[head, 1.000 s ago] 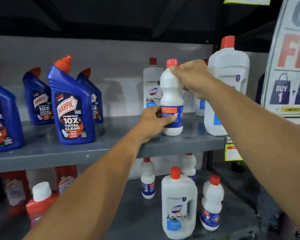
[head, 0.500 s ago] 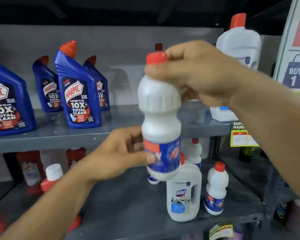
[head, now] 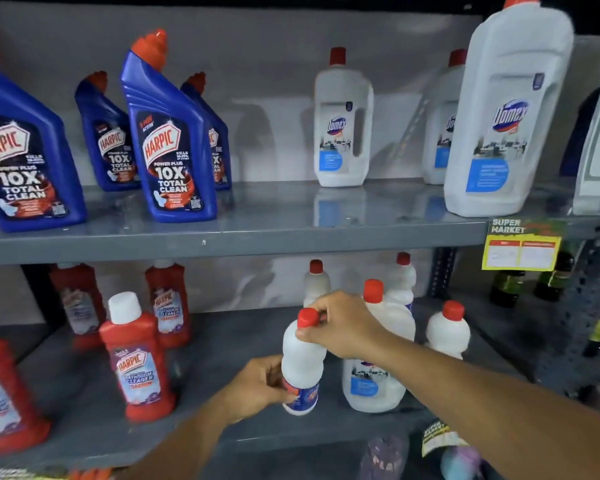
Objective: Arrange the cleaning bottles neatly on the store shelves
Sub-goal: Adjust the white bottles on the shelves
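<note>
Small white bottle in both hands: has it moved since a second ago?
Yes. The small white bottle went down from the upper shelf to the lower shelf.

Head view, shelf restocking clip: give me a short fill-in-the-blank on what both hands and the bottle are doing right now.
1. Both hands hold a small white bottle with a ____ cap.
2. The right hand grips it at the ____.
3. The left hand grips it near the ____.
4. The bottle is at the ____ shelf, beside a large white jug.

Missing words: red; cap; base; lower
</note>
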A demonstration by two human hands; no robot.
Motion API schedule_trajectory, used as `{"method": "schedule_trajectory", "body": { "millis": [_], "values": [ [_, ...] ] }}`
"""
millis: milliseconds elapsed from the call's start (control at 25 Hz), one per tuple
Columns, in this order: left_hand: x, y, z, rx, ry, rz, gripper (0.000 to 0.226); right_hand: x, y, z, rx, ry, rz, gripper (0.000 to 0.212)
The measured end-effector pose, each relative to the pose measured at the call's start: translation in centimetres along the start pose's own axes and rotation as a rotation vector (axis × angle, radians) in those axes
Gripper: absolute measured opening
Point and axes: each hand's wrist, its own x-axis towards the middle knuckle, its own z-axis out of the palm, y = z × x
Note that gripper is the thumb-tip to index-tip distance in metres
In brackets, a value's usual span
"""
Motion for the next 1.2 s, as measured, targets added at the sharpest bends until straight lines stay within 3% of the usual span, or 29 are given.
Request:
{"method": "schedule_trajectory", "body": {
  "millis": [200, 400, 680, 880, 1040, 1120, 1200],
  "values": [
    [2.8, -2.5, 2.0, 0.038, 0.085, -0.079, 0.05, 2.3, 1.9, 2.3, -0.12, -0.017, 0.092, 0.032],
    [4.5, -2.3, 3.2, 0.0, 0.035, -0.105, 0.052, 3.5, 0.7, 1.6, -0.483, -0.052, 0.024, 0.007],
    [5.0, -2.6, 4.2, -0.025, 0.061, -0.083, 0.056, 4.4, -0.5, 0.5, -0.652, -0.157, -0.007, 0.012],
    [4.6, -2.4, 4.6, 0.094, 0.068, -0.145, 0.055, 3.9, -0.4, -0.9, -0.62, -0.135, 0.012, 0.012],
    [1.9, -2.3, 3.9, 0.724, -0.002, -0.281, 0.05, 1.7, 3.4, -4.3, -0.415, 0.209, -0.16, 0.027],
    [1.0, -1.8, 4.8, 0.651, -0.038, -0.163, 0.028, -0.1, 7.1, -5.8, -0.303, 0.319, -0.162, 0.038],
    [0.9, -0.3, 7.0, 0.373, -0.077, -0.034, 0.024, -1.4, 10.8, -7.0, -0.175, 0.229, 0.005, 0.055]
  ]
}}
